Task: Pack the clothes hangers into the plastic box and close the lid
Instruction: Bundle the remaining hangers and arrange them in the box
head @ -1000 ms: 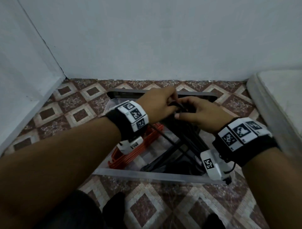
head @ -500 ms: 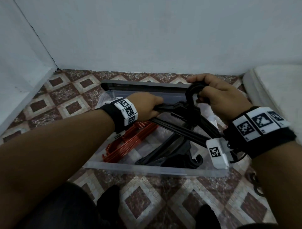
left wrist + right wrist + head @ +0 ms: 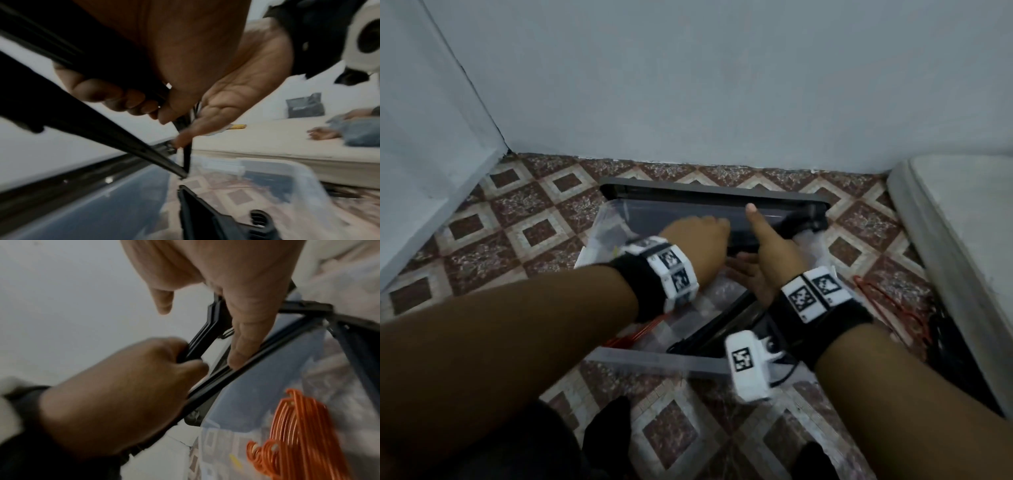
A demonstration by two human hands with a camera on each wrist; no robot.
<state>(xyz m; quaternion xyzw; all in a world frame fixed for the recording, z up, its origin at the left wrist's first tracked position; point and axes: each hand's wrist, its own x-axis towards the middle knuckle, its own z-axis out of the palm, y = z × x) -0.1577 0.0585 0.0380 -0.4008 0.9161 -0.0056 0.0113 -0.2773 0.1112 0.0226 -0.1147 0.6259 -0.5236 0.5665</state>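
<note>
1. Landmark is the box (image 3: 654,358), a clear plastic tub on the tiled floor. Left of it there's only floor and the wall corner.
2. Inside the box on its left side sits a bunch of orange hangers (image 3: 292,431), already packed. More black ones lie along the bottom toward the near right corner.
3. Left hand (image 3: 697,240) is over the middle of the box, fingers curled tight round one arm of the black hangers (image 3: 98,129), a stacked bundle. So that hand is clamped on the bundle.
4. Right hand (image 3: 763,253) is right beside the left one, nearly touching. Thumb sticks up, fingers (image 3: 244,337) run down over the bundle's neck and press on its lower bar. Looks like pushing more than gripping, but the wrist views are blurry.
5. Behind the box, by the wall, the dark lid (image 3: 715,190) is off and waiting.
6. Right of the box there are still some loose red hangers (image 3: 887,301) on the floor next to the mattress (image 3: 962,219).
7. My read: mid-packing, black bundle going down into the box. Next move needs it tilted flat so the hooks clear the rim, then let go and grab the red ones. Lid comes last.
</note>
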